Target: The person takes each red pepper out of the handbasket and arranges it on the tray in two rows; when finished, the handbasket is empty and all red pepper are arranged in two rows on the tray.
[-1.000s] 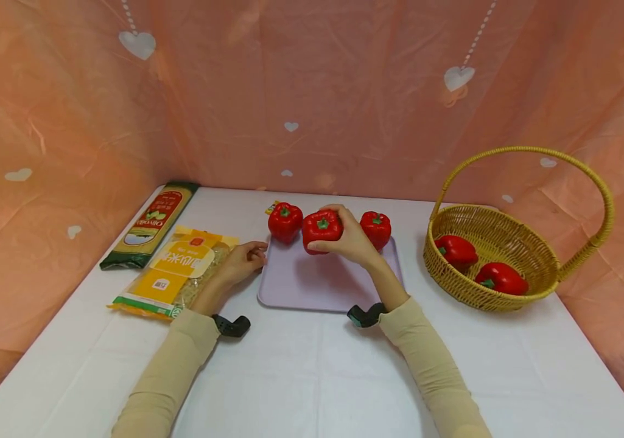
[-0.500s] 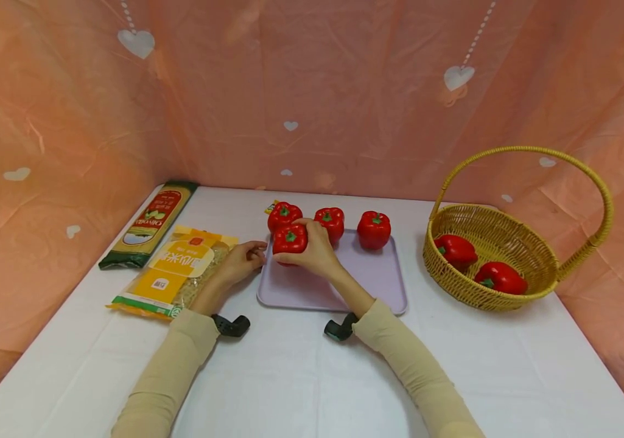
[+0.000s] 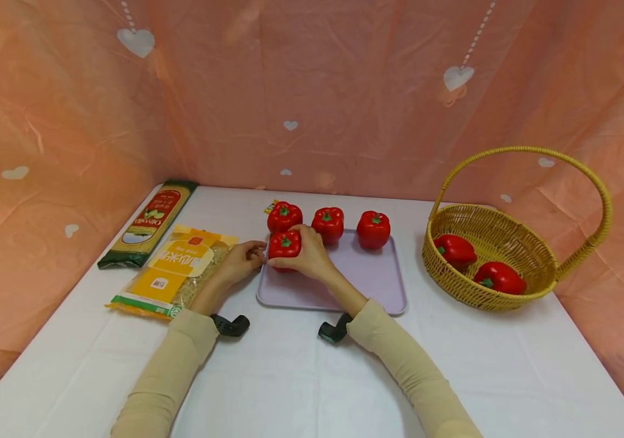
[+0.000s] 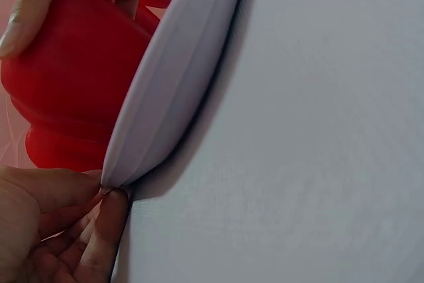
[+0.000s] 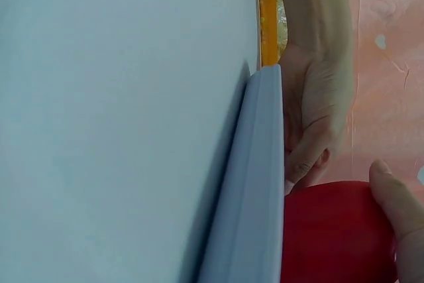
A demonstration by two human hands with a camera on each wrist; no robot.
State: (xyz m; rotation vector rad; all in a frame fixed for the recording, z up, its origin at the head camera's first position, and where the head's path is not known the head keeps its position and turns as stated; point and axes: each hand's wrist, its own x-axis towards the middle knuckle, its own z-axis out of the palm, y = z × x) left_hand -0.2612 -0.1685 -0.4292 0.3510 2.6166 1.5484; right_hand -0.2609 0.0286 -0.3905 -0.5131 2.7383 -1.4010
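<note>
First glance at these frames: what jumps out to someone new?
The red pepper gripped by the right hand over the left part of the lilac tray, with three more red peppers beyond it. Next, the tall-handled wicker basket at the right, holding two peppers. The left hand pinches the tray's left edge.

A glossy red bell pepper [image 3: 284, 244] sits upright between the right fingers [image 3: 305, 233], green stem on top, over the tray's left end; the rim hides whether its base touches down. The pale lilac tray [image 3: 366, 267], rectangular with rounded corners and a raised rim, lies flat beneath those fingers, its left edge pinched by the left fingers [image 4: 59, 187].
</note>
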